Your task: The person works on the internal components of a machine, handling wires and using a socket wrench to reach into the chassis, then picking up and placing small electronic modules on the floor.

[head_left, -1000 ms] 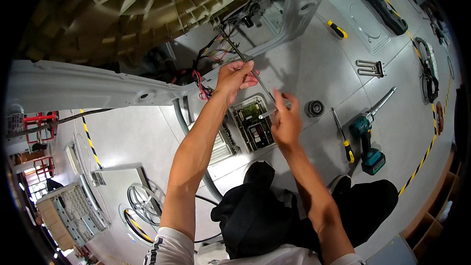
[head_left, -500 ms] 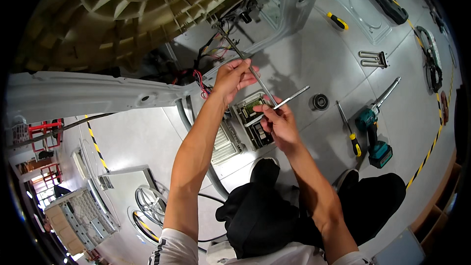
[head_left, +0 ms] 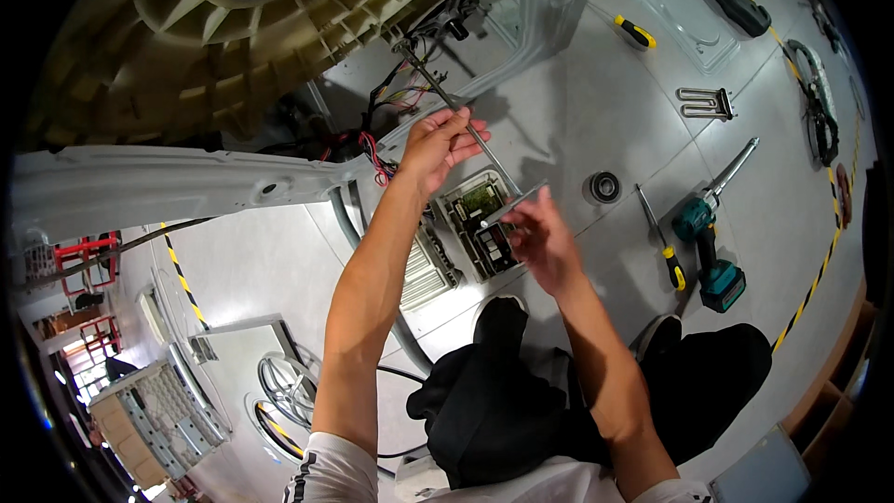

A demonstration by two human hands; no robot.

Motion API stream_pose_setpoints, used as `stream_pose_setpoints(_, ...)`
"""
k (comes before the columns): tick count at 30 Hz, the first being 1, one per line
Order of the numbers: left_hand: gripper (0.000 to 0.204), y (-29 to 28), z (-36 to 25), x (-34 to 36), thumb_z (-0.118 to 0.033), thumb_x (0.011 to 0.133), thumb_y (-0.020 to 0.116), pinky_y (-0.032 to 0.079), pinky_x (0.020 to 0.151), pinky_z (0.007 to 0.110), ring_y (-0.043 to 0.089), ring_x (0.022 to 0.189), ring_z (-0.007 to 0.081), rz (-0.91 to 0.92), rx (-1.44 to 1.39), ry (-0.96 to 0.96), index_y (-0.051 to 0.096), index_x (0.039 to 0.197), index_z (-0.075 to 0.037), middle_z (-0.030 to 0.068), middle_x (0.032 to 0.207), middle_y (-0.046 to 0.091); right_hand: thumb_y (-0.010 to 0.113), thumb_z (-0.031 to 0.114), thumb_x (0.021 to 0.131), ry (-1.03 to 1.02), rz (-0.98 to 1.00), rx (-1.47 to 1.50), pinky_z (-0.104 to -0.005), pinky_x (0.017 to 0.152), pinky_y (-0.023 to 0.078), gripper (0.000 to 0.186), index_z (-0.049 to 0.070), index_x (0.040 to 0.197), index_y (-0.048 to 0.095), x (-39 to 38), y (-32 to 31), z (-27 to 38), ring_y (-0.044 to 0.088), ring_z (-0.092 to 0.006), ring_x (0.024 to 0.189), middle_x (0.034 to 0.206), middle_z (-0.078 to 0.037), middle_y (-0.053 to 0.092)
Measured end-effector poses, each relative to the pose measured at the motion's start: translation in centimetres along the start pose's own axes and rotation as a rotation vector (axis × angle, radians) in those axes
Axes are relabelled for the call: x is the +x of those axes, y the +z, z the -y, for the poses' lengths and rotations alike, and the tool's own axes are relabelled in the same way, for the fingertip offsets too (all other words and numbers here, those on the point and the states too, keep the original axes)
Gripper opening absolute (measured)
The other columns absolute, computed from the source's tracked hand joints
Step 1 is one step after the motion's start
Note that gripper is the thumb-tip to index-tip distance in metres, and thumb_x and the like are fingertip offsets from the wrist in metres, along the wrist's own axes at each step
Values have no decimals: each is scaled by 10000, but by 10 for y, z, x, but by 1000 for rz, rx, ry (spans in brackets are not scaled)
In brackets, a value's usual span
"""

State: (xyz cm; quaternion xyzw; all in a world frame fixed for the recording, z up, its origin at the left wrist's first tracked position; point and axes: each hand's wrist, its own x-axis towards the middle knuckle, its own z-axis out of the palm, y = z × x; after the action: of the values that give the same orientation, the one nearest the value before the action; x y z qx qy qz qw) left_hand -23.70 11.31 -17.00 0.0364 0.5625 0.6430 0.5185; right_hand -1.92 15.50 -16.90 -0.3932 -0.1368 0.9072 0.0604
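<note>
Since half a second ago, our right hand (head_left: 545,240) has slid down and away from the left, carrying its short flat metal bar (head_left: 515,205) lower over the floor.

At far left, a grey sheet-metal cabinet panel (head_left: 140,188) runs across, with the ribbed beige plastic wash tub (head_left: 186,47) above it. Red and dark wire bundles (head_left: 377,156) hang between them. Our left hand (head_left: 438,144) is closed around a long thin steel rod (head_left: 447,98), which slants up into the machine's frame. Below, a green circuit board in its pale tray (head_left: 480,228) lies on the smooth grey floor. Our right hand pinches the bar at one end, its free tip pointing up towards the rod without clearly touching it. Further right lie a round black bearing (head_left: 604,187), a yellow-handled screwdriver (head_left: 661,242), a teal cordless drill (head_left: 712,242) with a long bit, and a looped metal heating element (head_left: 705,103).
</note>
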Motion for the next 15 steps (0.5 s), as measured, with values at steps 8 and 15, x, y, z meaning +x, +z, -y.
stream_pose_setpoints(8, 282, -6, -4, -7, -237, 889, 591, 539, 769, 318, 642, 898, 232, 93, -77, -11, 550, 1048, -7, 145, 996, 626, 517, -1, 850, -451, -38, -520, -222, 489, 394, 387, 70, 1231, 513, 13, 37, -25, 463, -111, 525, 993, -55, 607)
stream_pose_setpoints(15, 298, 3, -15, -2, -246, 878, 607, 542, 760, 344, 651, 874, 260, 31, 170, -97, 523, 1038, -9, 167, 1009, 621, 426, -67, 786, -1077, -376, -1319, -285, 673, 486, 428, 80, 1164, 560, 10, 24, -12, 614, -211, 723, 1005, -132, 553)
